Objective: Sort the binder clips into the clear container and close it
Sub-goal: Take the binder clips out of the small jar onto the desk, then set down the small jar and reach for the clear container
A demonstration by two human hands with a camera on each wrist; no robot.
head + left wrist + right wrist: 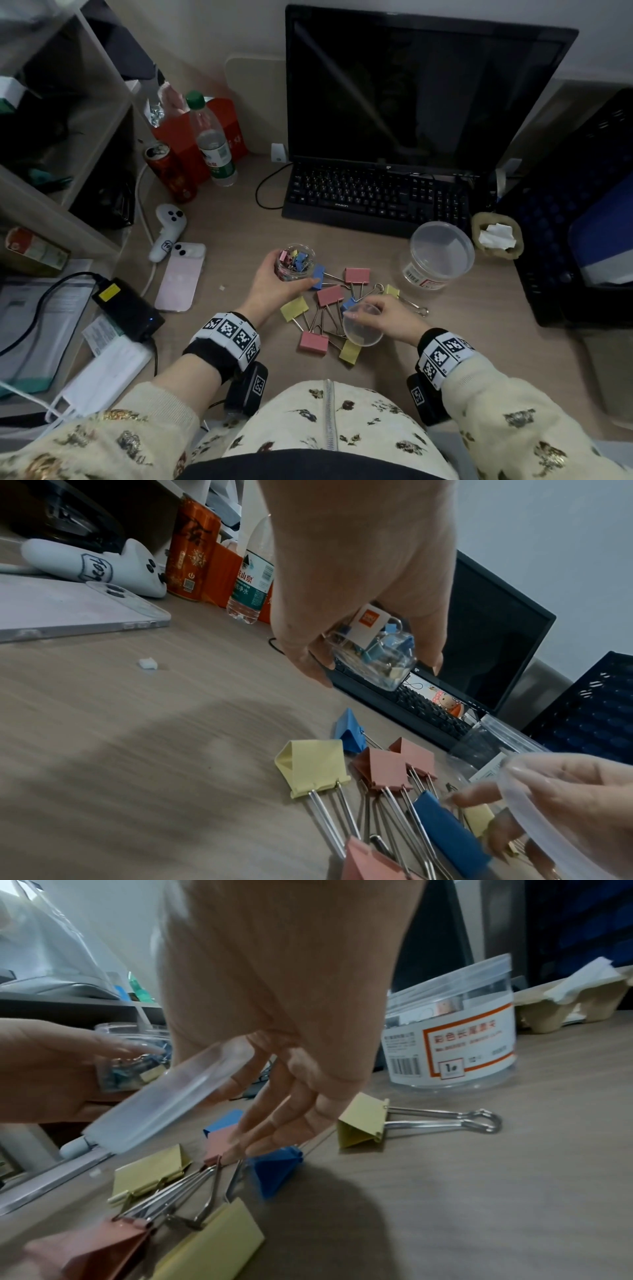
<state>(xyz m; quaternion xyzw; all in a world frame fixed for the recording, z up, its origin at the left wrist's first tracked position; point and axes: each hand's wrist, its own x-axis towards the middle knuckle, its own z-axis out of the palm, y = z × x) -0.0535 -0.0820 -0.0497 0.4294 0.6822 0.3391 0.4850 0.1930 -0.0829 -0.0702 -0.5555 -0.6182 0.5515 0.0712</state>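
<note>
The left hand (274, 282) curls its fingers and thumb round a small clear jar (294, 260) packed with little coloured clips, holding it just above the worktop (462, 342) in front of the keyboard (373, 195). The jar is open at the top. The right hand (387, 317) pinches a clear round lid (363, 325) between thumb and forefinger, tilted, with its other fingers stretched down toward the loose pile. Large binder clips (330, 294) in pink, yellow and blue lie scattered on the worktop between the two hands, nearer the person than the keyboard; one yellow clip (363, 1123) lies apart at the right of the pile. A bigger clear container (440, 255), lidded and labelled, stands just in front of the keyboard's right end. A pink phone (180, 275) lies left of the keyboard.
</note>
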